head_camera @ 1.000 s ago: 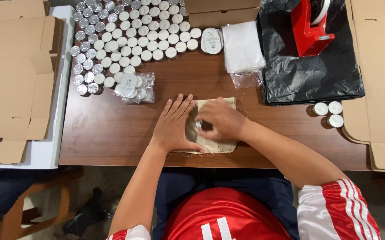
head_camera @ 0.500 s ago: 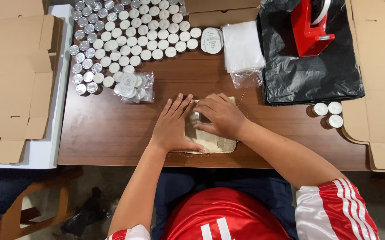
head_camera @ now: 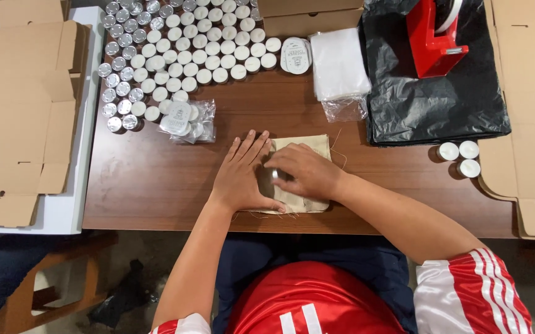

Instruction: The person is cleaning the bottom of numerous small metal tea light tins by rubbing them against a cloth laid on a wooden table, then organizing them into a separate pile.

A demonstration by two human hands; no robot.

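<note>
Got my left hand (head_camera: 242, 176) flat on the beige cloth pouch (head_camera: 301, 176), right hand (head_camera: 301, 173) fingers pinched on something silvery, next it probably needs steady tucking.

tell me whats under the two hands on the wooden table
A beige cloth pouch lies flat under the left hand and right hand. A small metallic edge shows between them; what it belongs to, and the pouch's middle, are covered.

I sit at a brown wooden worktop (head_camera: 156, 179) under even light. To my left stands a white table (head_camera: 63, 213) — flattened cardboard (head_camera: 17, 124) lies on it. Below, a grey floor (head_camera: 150, 247) and a wooden chair frame (head_camera: 51, 284) — more cardboard (head_camera: 527, 93) at right.
</note>
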